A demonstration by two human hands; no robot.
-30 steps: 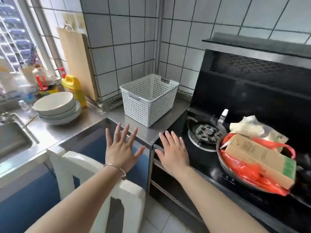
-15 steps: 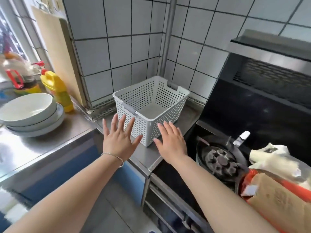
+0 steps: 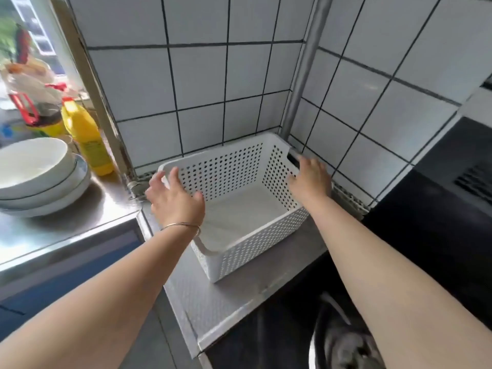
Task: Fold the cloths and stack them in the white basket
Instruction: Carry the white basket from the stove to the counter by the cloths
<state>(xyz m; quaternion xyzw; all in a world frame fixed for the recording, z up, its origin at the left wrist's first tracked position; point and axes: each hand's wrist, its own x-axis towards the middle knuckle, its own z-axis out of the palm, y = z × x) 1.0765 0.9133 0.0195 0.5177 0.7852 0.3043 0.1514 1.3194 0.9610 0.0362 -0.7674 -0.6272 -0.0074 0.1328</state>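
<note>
The white perforated basket stands on the steel counter in the tiled corner, and only its plain white floor shows inside. My left hand hovers over its left end with fingers spread, thumb inside the rim and fingers outside. At the right end, my right hand rests on the rim beside the handle slot, thumb against the inner wall. No cloth is in view.
Stacked white bowls and a yellow bottle sit on the counter to the left. A black stove top lies to the right, with a burner at the bottom edge. Tiled walls close the corner behind.
My view has moved closer and tilted down over the basket. Both hands have gone forward from the counter's front edge to the basket's two ends.
</note>
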